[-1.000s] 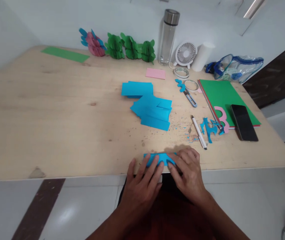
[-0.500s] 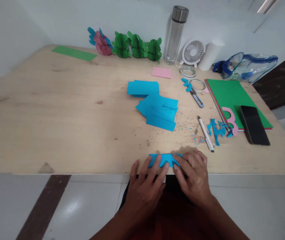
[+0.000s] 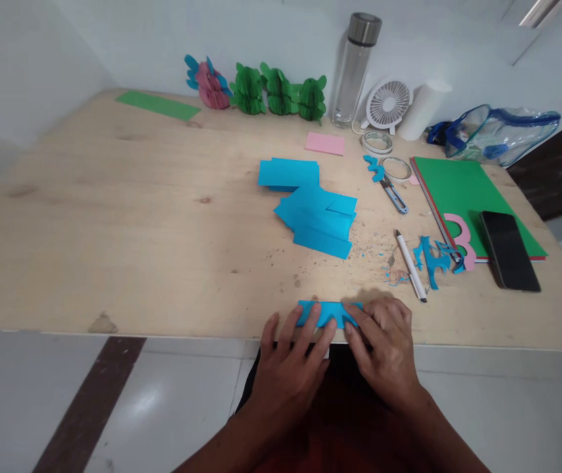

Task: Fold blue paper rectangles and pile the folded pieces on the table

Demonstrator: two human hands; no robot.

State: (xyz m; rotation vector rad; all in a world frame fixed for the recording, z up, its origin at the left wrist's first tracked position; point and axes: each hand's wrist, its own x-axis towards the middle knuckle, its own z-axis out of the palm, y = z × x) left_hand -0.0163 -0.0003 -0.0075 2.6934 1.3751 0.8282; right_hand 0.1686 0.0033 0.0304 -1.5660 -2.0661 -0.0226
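A folded strip of blue paper (image 3: 328, 314) lies at the table's front edge under both my hands. My left hand (image 3: 293, 358) is open, its spread fingertips pressing the left and middle of the strip. On the strip's right end rests my right hand (image 3: 384, 341), with index finger and thumb holding the paper down and the other fingers curled. The strip's right end is hidden by those fingers. Farther back lies a loose pile of blue paper pieces (image 3: 317, 213).
To the right are a white pen (image 3: 411, 268), blue offcuts (image 3: 431, 266), a utility knife (image 3: 395, 196), tape rolls (image 3: 377, 142) and a phone (image 3: 510, 251) on green paper (image 3: 458, 184). Along the wall stand green paper figures (image 3: 278, 92), a glass bottle (image 3: 354, 72) and a small fan (image 3: 389, 105).
The view has shifted slightly, so the table and its things appear a little farther right. My hands keep nearly the same hold on the blue strip.
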